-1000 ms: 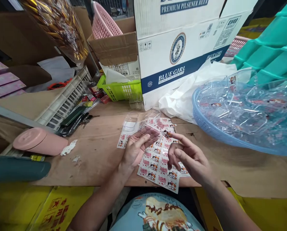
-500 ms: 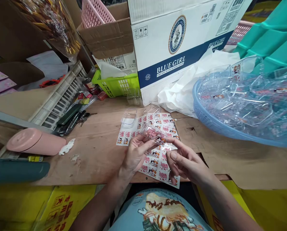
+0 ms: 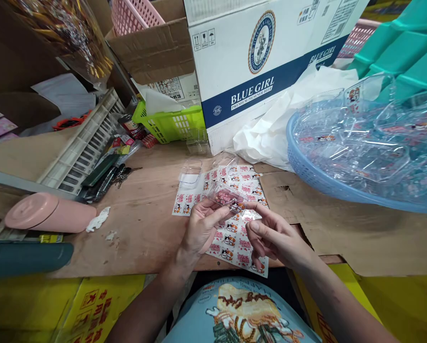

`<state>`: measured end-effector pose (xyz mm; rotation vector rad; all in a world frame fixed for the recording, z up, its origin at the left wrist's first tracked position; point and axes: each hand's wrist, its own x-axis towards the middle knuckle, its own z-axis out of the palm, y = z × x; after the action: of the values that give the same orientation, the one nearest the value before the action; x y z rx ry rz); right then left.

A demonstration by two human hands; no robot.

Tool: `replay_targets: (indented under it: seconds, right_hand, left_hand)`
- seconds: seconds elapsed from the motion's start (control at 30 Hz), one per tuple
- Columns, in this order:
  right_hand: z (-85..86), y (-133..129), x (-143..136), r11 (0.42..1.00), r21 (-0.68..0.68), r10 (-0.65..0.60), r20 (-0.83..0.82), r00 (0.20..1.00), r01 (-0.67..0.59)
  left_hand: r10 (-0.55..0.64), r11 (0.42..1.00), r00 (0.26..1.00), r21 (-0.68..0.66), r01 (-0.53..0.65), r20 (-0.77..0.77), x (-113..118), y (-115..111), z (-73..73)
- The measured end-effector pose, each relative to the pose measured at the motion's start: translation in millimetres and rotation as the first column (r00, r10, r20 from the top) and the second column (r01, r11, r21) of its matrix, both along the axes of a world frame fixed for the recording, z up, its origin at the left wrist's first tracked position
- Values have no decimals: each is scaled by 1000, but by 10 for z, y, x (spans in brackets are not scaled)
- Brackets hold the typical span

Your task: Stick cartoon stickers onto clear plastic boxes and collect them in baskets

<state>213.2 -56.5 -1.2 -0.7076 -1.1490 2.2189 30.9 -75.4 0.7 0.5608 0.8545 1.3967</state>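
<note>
My left hand [image 3: 201, 229] is closed on a small clear plastic box [image 3: 222, 191], thumb along its near side. Pink lettering and a cartoon cat sticker show on or through the box. The extended index finger of my right hand [image 3: 275, 234] touches the box's right end; its thumb stands apart and the other fingers are loosely curled. Beneath both hands lie white sticker sheets [image 3: 228, 255] printed with cartoon cats and pink lettering. Just beyond them, another clear plastic piece [image 3: 190, 174] rests at the sheet's upper left.
To the right stands a blue basket [image 3: 299, 169] heaped with clear boxes bearing stickers. A white beer carton [image 3: 231, 119] and a green basket [image 3: 170, 125] are at the back. On the left lie a pink tumbler [image 3: 51, 213], keys [image 3: 123, 176] and crumpled tissue [image 3: 98, 219].
Both hands keep nearly the same pose around the box. The camera view has shifted slightly, so the background sits a little differently.
</note>
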Motion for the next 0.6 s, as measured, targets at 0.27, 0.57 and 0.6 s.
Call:
replay_targets:
  seconds: [0.27, 0.57, 0.6]
  right_hand:
    - [14, -15, -19, 1000, 5, -14, 36, 999, 14]
    - [59, -52, -96, 995, 25, -95, 101, 990, 93]
    - [63, -54, -103, 994, 35, -104, 112, 988, 101]
  left_hand:
    - [14, 1000, 1000, 3, -14, -25, 1, 1, -9]
    - [30, 1000, 999, 8, -30, 40, -11, -17, -18]
    - [45, 999, 997, 6, -45, 60, -7, -16, -19]
